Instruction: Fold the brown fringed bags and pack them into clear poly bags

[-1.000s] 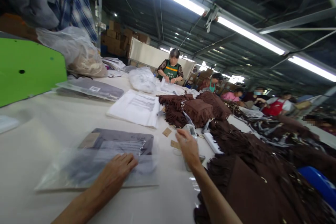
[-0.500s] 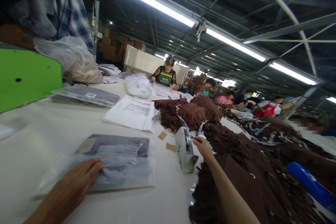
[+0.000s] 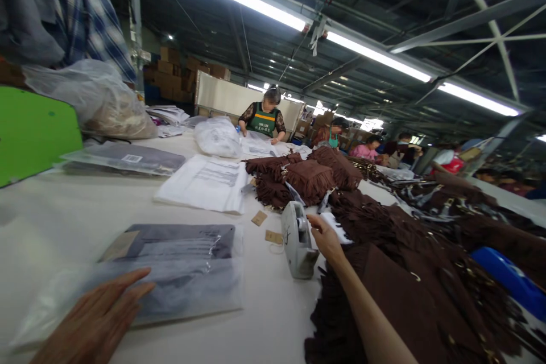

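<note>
My left hand (image 3: 104,304) lies with fingers spread over the lower left part of a clear plastic bag (image 3: 191,290). Inside the bag is a flat dark grey item (image 3: 179,242) with a tan patch at its left end. My right hand (image 3: 327,238) is at the right side of a grey tape dispenser (image 3: 293,244), its fingers curled in by the roll. Whether anything is between those fingertips is hidden from me. Two brown paper tags (image 3: 259,218) lie left of the dispenser, one with a string loop.
Brown fringed bags (image 3: 384,273) are heaped along the right, beside a blue object (image 3: 507,278). A stack of white plastic bags (image 3: 205,185), a bagged grey item (image 3: 128,156) and a green panel (image 3: 36,133) stand further left. A co-worker in a green apron (image 3: 261,119) works across the table.
My view has swung slightly, shifting most things left. My left hand's fingers have spread apart on the bag. My right hand stays beside the tape dispenser, its fingertips nearer the roll.
</note>
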`<state>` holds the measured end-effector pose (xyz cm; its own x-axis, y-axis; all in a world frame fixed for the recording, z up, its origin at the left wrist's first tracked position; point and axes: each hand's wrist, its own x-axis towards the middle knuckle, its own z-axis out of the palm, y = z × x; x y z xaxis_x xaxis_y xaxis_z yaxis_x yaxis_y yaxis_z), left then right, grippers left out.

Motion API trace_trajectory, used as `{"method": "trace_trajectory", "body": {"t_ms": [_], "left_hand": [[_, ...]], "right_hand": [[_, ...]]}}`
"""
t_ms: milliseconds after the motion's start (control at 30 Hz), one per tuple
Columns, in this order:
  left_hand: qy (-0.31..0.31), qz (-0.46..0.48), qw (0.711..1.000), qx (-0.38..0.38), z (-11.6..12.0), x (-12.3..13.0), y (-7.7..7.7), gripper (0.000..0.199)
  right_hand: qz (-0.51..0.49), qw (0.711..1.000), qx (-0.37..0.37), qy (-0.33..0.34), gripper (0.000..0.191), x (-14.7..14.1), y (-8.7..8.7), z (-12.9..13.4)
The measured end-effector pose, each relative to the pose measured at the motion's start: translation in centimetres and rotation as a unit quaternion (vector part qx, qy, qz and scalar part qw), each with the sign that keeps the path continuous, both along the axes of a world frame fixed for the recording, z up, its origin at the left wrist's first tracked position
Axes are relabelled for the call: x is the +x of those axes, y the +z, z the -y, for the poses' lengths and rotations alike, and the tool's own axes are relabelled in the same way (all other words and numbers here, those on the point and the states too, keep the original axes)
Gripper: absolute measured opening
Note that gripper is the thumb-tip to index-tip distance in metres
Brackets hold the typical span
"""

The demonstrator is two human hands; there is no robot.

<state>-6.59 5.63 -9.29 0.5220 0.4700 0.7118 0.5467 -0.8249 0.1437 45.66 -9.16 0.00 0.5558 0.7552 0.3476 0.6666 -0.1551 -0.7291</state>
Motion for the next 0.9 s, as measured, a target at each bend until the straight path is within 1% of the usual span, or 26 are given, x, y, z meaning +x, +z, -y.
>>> {"method": "trace_trajectory", "body": {"t_ms": [67, 100, 167, 200, 300, 367, 400, 433, 500, 567, 633, 700, 767, 900], "left_hand": [[-0.025, -0.008, 0.999, 0.034, 0.8, 1.7, 1.6, 0.026], [-0.044, -0.013, 0.998, 0.045, 1.3, 3.0, 2.6, 0.026], [-0.081, -0.015, 0.996, 0.032, 2.5, 6.5, 4.9, 0.025], [-0.114, -0.029, 0.993, 0.011, 3.2, 8.7, 6.1, 0.025], [-0.156, 0.001, 0.986, -0.063, 5.0, 16.1, 9.3, 0.021], [-0.188, -0.016, 0.974, -0.126, 5.8, 21.1, 10.7, 0.024], [-0.192, -0.019, 0.969, -0.155, 5.9, 23.5, 11.3, 0.026], [-0.200, -0.023, 0.964, -0.173, 6.0, 25.6, 11.6, 0.029], [-0.214, -0.035, 0.959, -0.181, 5.6, 29.2, 12.0, 0.034], [-0.222, -0.057, 0.959, -0.165, 5.0, 32.1, 12.1, 0.037], [-0.221, -0.091, 0.961, -0.140, 4.2, 34.4, 12.1, 0.041], [-0.218, -0.123, 0.962, -0.113, 3.4, 36.2, 12.1, 0.040], [-0.218, -0.147, 0.961, -0.089, 2.7, 37.6, 12.1, 0.035], [-0.217, -0.167, 0.960, -0.051, 1.7, 39.5, 11.8, 0.024]], "right_hand": [[-0.040, 0.999, 0.021, 0.020, 0.044, 0.1, -0.7, 0.1], [-0.061, 0.997, 0.031, 0.029, 0.043, 0.1, -1.0, 0.1], [-0.105, 0.992, 0.049, 0.044, 0.045, 0.0, -1.6, 0.1], [-0.124, 0.989, 0.059, 0.051, 0.046, 0.0, -1.9, 0.0], [-0.170, 0.980, 0.089, 0.061, 0.048, -0.1, -2.4, -0.2], [-0.190, 0.975, 0.104, 0.057, 0.048, -0.1, -2.6, -0.3], [-0.198, 0.973, 0.109, 0.055, 0.048, -0.1, -2.7, -0.4], [-0.203, 0.971, 0.114, 0.053, 0.047, 0.0, -2.8, -0.5], [-0.213, 0.968, 0.120, 0.054, 0.045, 0.0, -3.0, -0.7], [-0.225, 0.965, 0.123, 0.051, 0.043, 0.0, -3.2, -0.8], [-0.237, 0.962, 0.128, 0.041, 0.043, -0.1, -3.3, -0.9], [-0.245, 0.960, 0.135, 0.030, 0.042, -0.2, -3.2, -1.0], [-0.249, 0.958, 0.143, 0.024, 0.039, -0.2, -3.0, -1.1], [-0.266, 0.953, 0.148, 0.013, 0.037, -0.2, -2.8, -1.1]]}}
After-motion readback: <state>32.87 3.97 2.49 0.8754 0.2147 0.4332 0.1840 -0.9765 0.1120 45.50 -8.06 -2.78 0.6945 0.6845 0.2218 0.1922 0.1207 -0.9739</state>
